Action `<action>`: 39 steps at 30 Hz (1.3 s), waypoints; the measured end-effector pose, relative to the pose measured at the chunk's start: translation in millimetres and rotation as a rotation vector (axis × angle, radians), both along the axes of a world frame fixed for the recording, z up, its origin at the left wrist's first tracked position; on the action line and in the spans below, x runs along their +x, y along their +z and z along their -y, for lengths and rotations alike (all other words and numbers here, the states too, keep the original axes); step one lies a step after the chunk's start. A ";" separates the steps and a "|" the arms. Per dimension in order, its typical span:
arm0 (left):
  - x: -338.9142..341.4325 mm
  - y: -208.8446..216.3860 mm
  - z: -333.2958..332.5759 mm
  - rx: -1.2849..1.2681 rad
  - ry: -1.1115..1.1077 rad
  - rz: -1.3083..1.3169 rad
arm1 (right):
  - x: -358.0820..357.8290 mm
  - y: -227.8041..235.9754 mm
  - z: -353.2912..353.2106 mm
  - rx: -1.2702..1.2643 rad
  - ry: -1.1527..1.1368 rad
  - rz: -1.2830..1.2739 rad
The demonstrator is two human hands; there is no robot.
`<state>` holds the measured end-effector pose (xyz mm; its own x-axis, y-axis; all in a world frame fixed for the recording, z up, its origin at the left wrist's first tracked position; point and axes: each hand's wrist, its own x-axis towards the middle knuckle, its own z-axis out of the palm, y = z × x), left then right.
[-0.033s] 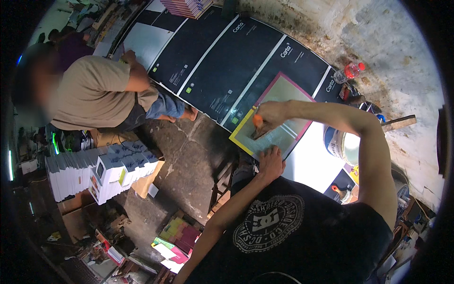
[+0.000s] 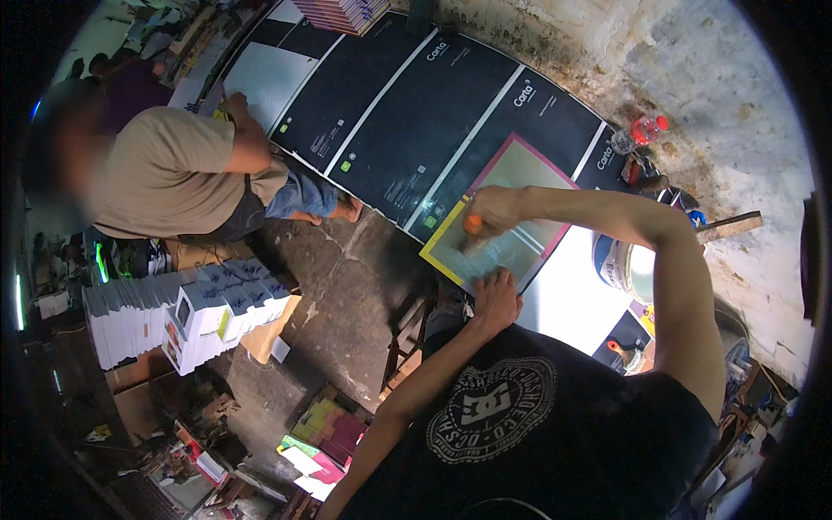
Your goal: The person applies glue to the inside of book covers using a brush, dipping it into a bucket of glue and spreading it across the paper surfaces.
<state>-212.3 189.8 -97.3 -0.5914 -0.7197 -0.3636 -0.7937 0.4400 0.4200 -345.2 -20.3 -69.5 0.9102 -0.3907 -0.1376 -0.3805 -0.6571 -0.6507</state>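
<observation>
On the board-topped table lies a pale, glossy sheet [image 2: 511, 195] with a pink border and a yellow strip along its left side. My right hand [image 2: 494, 212] is closed around an orange-handled brush [image 2: 472, 224] over the sheet's left part. Motion blurs the brush's lower end, and my hand partly hides it. At the sheet's near corner, my left hand [image 2: 497, 303] lies flat with its fingers stretched out, touching the edge and holding nothing.
White paper [image 2: 568, 295] and a white bucket [image 2: 640, 270] stand to the right, near another brush [image 2: 617, 347]. A plastic bottle [image 2: 643, 130] is by the wall. A co-worker [image 2: 173, 173] stands at the left; stacked books [image 2: 225, 312] sit on the left below.
My right hand has shifted slightly with the brush, whose lower end now looks blurred. My left hand stays in place. The co-worker's arm has moved a little.
</observation>
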 end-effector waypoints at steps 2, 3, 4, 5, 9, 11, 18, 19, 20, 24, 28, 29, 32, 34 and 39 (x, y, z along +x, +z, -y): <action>0.5 -1.8 -1.6 0.003 -0.009 -0.008 | 2.8 7.4 19.3 -0.114 -0.250 0.015; 0.4 -4.7 -2.2 -0.004 0.013 -0.006 | -4.3 21.5 29.8 -0.153 -0.324 0.050; -0.2 -6.3 -2.6 -0.014 0.021 -0.007 | -12.8 26.1 40.3 -0.152 -0.338 0.049; -1.6 -4.5 -2.4 -0.009 0.009 -0.008 | -23.6 27.7 52.6 -0.335 -0.358 0.206; -0.2 -3.9 -0.5 0.030 0.055 -0.032 | -63.5 33.0 28.3 -0.224 -0.363 0.232; 3.6 -4.9 0.8 0.019 0.059 -0.043 | -71.5 56.0 -4.7 0.049 -0.236 0.146; 1.2 5.3 3.2 0.073 0.022 -0.021 | -127.1 -6.4 15.6 -0.318 -0.483 -0.048; -0.3 4.7 3.6 0.047 0.011 -0.037 | -140.8 -18.5 38.3 -0.446 -0.528 -0.131; 2.6 5.8 4.1 0.047 0.010 -0.020 | -136.3 -11.2 58.2 -0.470 -0.558 -0.127; -2.8 9.1 7.4 0.015 -0.045 -0.025 | -147.7 13.7 98.9 -0.554 -0.687 -0.269; -4.6 7.1 37.7 0.171 -0.060 -0.069 | -159.3 47.9 78.7 -0.605 -0.882 -0.089; 2.0 -9.3 56.1 0.151 0.016 -0.207 | -163.4 58.6 63.2 -0.629 -1.006 0.058; 8.6 -0.8 180.8 0.041 0.396 -0.521 | -137.4 101.6 -46.6 -0.413 -1.358 0.514; -14.5 14.3 254.3 -0.163 0.190 -0.617 | -101.7 116.1 -107.9 -0.147 -1.486 0.657; -122.4 -12.1 341.1 0.103 -0.510 -0.435 | -24.0 45.1 -149.4 -0.228 -1.081 0.347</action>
